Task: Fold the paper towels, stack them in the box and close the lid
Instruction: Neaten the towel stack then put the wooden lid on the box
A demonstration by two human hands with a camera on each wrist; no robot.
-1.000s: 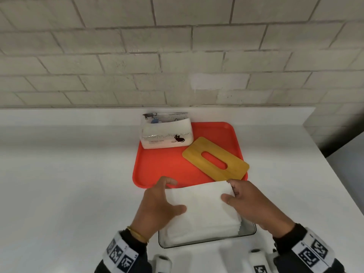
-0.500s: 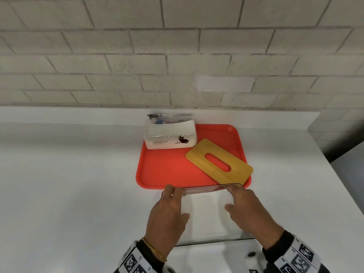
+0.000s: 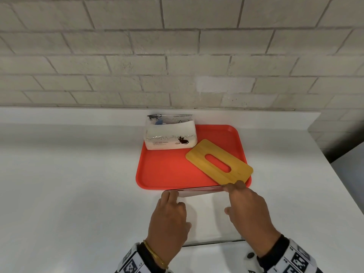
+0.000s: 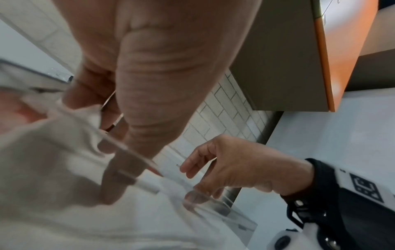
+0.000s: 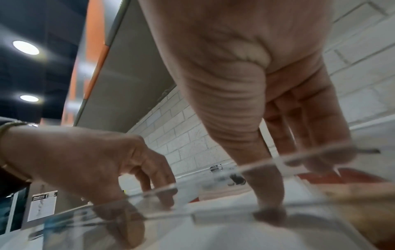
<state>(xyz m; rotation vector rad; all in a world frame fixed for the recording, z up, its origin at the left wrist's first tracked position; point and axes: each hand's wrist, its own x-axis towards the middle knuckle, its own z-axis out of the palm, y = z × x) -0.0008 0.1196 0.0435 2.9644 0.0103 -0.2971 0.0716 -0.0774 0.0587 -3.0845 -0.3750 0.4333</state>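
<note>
Paper towels (image 3: pixel 206 217) in box (image 3: pixel 197 189), left hand (image 3: pixel 169 219) and right hand (image 3: pixel 250 215) pressing them flat-fingered; lid (image 3: pixel 218 162) beyond box, not yet fitted.

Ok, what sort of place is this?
Likely a kitchen or pantry: a white countertop runs along a pale brick wall, with a cabinet hanging above and a red tray on it.

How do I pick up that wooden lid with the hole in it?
Pinch the wooden lid at its right corner, coming from the right. It lies flat on the red tray, but that corner seems to poke past the rim, so fingers could slip under. The right hand is nearest.
</note>
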